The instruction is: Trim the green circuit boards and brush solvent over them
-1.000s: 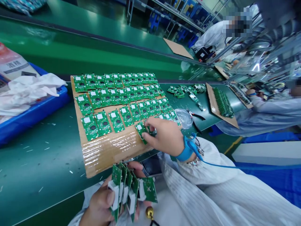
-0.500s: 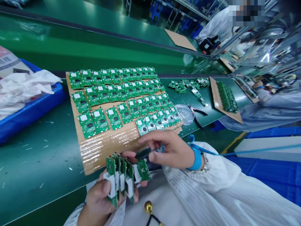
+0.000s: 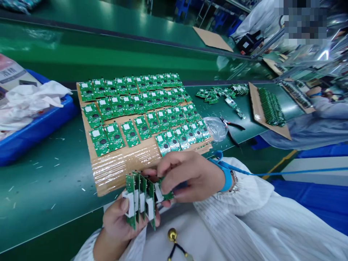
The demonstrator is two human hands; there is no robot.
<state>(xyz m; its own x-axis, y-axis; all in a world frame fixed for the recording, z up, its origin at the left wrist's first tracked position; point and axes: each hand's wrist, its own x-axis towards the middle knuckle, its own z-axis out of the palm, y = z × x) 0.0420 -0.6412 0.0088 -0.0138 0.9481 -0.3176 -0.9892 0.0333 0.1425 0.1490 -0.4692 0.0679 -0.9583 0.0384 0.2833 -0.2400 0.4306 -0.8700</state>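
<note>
We hold a bundle of green circuit boards with white blocks (image 3: 137, 197) upright in our left hand (image 3: 121, 221), its fingers curled around them, just beyond the near edge of the green worktop (image 3: 46, 188). Our right hand (image 3: 190, 177), wearing a blue wrist strap (image 3: 226, 177), closes in a narrow pinch on a small green board (image 3: 165, 189) at the bundle's end, mostly hidden by the fingers. Ahead, a brown cardboard sheet wrapped in clear tape (image 3: 122, 170) carries close rows of flat green circuit boards (image 3: 136, 108), leaving only its near strip bare; many more boards lie there than we hold. Beyond its right corner are a clear plastic bag (image 3: 216, 128) and dark-handled pliers (image 3: 232, 125). Further along the worktop, a second cardboard strip (image 3: 268, 117) holds packed green boards (image 3: 271, 107). Off its left edge sits a blue plastic tray (image 3: 35, 134) holding white cloth (image 3: 32, 98).
</note>
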